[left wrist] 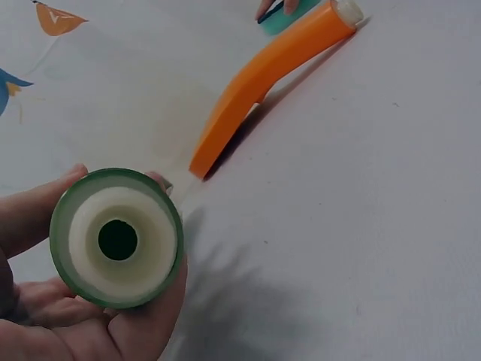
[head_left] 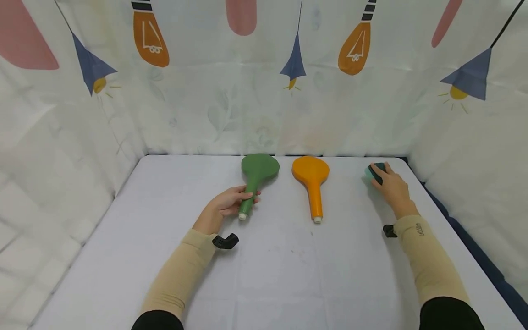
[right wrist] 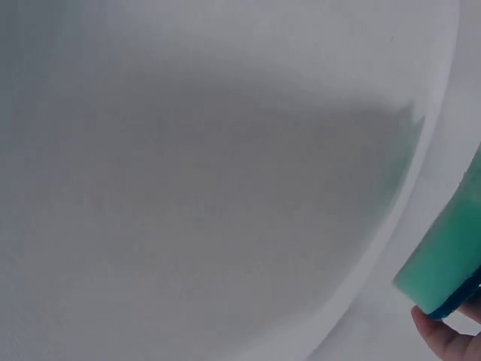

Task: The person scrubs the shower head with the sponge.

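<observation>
My left hand [head_left: 228, 200] grips the handle of a green handheld shower head [head_left: 260, 167], whose round head points toward the far edge of the table. In the left wrist view the handle's pale, hollow end [left wrist: 154, 241] faces the camera, with fingers and thumb around it. An orange shower head [head_left: 310, 172] lies just to the right, its pale end toward me. Near the far right corner, my right hand [head_left: 393, 189] holds a light green sponge [right wrist: 447, 256] with a dark scouring layer. Fingertips pinch the sponge's dark side in the right wrist view.
A white table [head_left: 280, 275] lies under both hands. Behind it hangs a pale curtain [head_left: 185, 105] printed with lamps and bulbs, which also closes in both sides. Dark blue cloth [head_left: 474, 250] runs along the right table edge.
</observation>
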The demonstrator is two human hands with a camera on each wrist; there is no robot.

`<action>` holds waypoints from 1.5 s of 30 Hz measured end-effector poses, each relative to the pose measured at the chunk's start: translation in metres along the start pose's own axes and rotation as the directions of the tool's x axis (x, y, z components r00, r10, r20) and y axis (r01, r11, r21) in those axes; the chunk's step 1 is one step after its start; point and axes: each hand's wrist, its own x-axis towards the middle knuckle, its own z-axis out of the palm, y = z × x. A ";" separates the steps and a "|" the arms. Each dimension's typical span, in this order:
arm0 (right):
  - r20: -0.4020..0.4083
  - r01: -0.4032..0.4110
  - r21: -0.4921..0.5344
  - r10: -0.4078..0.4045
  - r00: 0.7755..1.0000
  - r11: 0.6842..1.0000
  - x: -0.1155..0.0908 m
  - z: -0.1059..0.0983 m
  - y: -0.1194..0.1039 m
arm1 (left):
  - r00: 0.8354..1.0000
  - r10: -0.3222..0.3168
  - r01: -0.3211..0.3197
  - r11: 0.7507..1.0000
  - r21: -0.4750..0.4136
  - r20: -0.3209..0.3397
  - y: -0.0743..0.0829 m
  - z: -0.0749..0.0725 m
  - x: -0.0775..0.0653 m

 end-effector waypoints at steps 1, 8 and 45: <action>-0.004 0.012 0.000 -0.012 1.000 1.000 0.000 0.001 -0.004 | 1.000 0.015 -0.015 1.000 0.018 0.008 -0.001 -0.003 -0.003; -0.083 0.103 0.001 -0.102 0.991 0.995 0.004 0.002 -0.034 | 0.991 0.109 -0.110 0.994 0.008 0.077 -0.001 -0.013 -0.019; -0.373 0.603 0.191 -0.511 0.775 0.775 0.035 0.035 -0.223 | 0.985 0.166 -0.171 0.975 0.140 0.050 0.018 0.007 -0.036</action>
